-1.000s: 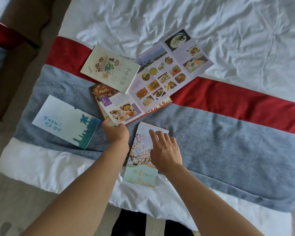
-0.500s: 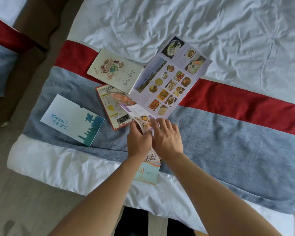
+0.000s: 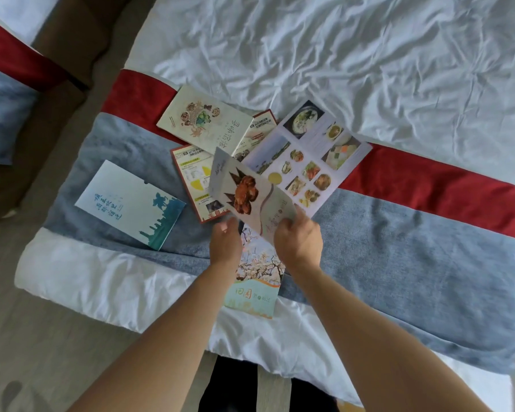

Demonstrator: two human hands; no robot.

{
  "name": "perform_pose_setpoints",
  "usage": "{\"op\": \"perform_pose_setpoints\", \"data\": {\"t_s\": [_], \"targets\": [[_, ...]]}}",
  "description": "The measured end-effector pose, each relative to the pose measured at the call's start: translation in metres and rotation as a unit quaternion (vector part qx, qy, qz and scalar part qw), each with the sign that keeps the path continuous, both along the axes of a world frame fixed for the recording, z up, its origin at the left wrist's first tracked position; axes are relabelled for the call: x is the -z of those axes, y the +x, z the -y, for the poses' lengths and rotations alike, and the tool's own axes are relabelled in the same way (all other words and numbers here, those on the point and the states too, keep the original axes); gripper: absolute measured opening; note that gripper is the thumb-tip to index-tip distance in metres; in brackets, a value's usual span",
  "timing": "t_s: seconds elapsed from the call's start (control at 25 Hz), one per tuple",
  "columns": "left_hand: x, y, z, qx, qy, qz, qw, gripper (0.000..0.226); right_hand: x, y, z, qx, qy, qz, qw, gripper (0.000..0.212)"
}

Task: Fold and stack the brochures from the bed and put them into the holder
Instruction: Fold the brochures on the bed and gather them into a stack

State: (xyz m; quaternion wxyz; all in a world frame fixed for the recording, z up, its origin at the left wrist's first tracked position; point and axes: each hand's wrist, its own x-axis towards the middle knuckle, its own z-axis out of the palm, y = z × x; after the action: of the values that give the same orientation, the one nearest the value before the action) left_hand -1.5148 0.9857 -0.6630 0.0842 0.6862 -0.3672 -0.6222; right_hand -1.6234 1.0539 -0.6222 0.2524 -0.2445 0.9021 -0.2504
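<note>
Near the bed's [image 3: 369, 69] foot edge, the right hand [image 3: 299, 240] pinches the lower edge of the food brochure's [image 3: 304, 162] raised flap, while the left hand [image 3: 225, 240], fingers loosely curled, touches that flap above the blossom brochure [image 3: 257, 281].

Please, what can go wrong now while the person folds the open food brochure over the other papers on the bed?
1. The right hand pinches the lifted crab-picture flap of the open glossy food brochure at one corner only, and the left hand looks open beside it, so the fold may land crooked.
2. The red-bordered leaflet lies partly under the flap and could shift.
3. The soft grey-blue blanket gives poor support for a sharp crease.
</note>
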Motion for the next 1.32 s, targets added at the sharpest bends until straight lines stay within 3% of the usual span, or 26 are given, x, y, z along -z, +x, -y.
{"op": "perform_pose_setpoints", "data": {"t_s": [0.16,0.28,0.36,0.48,0.56,0.76,1.12,1.32], "targets": [[0.003,-0.007,0.001,-0.084,0.124,-0.075,0.986,0.040,0.002,-0.014,-0.006,0.134,0.009,0.059,0.989,0.046],[0.003,-0.015,-0.007,-0.090,0.075,-0.095,0.989,0.034,0.005,-0.018,-0.016,0.144,0.028,0.082,0.986,0.040],[0.000,-0.021,-0.008,-0.078,0.025,-0.062,0.995,0.038,0.007,-0.017,-0.024,0.123,0.049,0.064,0.989,0.040],[-0.005,-0.029,-0.006,-0.050,-0.003,-0.039,0.998,0.045,0.015,-0.017,-0.037,0.036,0.070,-0.030,0.996,0.067],[-0.006,-0.032,-0.006,-0.041,-0.011,-0.017,0.999,0.045,0.017,-0.016,-0.040,-0.011,0.066,-0.056,0.996,0.068],[-0.011,-0.031,-0.012,0.030,-0.045,-0.020,0.998,0.034,0.015,-0.019,-0.041,-0.023,0.056,0.028,0.998,0.072],[-0.005,-0.025,-0.016,0.110,-0.063,-0.040,0.991,0.027,0.005,-0.026,-0.040,0.032,-0.037,0.097,0.994,0.069],[0.001,-0.027,-0.018,0.139,-0.100,0.001,0.985,0.016,0.006,-0.027,-0.041,0.074,-0.046,0.137,0.987,0.018]]}}
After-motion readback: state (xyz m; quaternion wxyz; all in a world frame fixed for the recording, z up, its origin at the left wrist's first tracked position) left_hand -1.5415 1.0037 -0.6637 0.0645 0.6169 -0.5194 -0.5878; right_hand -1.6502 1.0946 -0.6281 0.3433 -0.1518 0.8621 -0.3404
